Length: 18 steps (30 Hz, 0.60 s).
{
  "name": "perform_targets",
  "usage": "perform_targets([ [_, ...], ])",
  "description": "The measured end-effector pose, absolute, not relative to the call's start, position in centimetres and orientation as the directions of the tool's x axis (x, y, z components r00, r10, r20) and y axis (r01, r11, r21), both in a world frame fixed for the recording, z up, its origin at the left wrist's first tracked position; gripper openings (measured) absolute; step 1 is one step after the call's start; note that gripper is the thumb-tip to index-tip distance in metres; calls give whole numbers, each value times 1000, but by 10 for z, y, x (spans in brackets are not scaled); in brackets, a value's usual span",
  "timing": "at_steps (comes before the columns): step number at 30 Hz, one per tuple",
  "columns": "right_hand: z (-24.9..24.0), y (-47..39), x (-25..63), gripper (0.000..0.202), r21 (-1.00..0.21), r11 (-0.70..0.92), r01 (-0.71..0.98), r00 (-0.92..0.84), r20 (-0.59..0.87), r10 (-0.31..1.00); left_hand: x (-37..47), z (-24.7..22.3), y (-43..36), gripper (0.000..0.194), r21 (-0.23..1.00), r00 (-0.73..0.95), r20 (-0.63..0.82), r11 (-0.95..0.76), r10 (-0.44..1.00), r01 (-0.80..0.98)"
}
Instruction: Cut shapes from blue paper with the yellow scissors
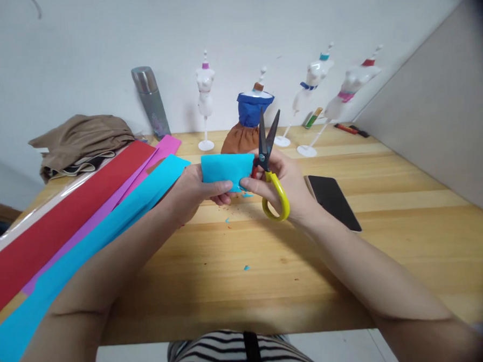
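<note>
A small rectangle of blue crepe paper (pixel 228 168) is stretched between my two hands above the table. My left hand (pixel 197 188) pinches its left and lower side, thumb in front. My right hand (pixel 288 184) grips the lower right corner between thumb and fingers and also carries scissors (pixel 274 184) with yellow and red handles. Their dark blades are parted and point up, away from the paper. Behind the paper stands a mini dress form in a blue top (pixel 250 109) and a brown skirt (pixel 239 138), partly hidden by my hands and the scissors.
Long blue (pixel 107 236), red (pixel 73 211) and purple paper strips lie at left, near folded brown cloth (pixel 85 135) and a flask (pixel 151 102). More white dress forms (pixel 205 96) line the back. A black notebook (pixel 334 203) lies right; paper scraps (pixel 246 267) dot the table.
</note>
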State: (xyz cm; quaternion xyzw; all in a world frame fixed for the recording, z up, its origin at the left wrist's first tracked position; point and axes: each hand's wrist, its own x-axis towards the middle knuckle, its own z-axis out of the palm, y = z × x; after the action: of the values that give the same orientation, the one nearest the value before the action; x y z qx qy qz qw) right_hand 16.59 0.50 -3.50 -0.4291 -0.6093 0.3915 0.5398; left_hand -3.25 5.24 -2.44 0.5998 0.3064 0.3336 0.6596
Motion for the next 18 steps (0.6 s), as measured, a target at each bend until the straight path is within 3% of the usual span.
perform_targets([
  [9,-34,6,165,48,-941,325,95,-26,324,946,-35,-20,51,29,972,631,-85,203,771,-116],
  [15,-26,0,164,41,-944,329,29,-7,329,944,-43,-18,62,31,977,517,-11,118,856,-175],
  [18,-26,-4,167,48,-953,304,-7,-75,304,950,-46,-11,63,30,972,420,58,45,906,-231],
])
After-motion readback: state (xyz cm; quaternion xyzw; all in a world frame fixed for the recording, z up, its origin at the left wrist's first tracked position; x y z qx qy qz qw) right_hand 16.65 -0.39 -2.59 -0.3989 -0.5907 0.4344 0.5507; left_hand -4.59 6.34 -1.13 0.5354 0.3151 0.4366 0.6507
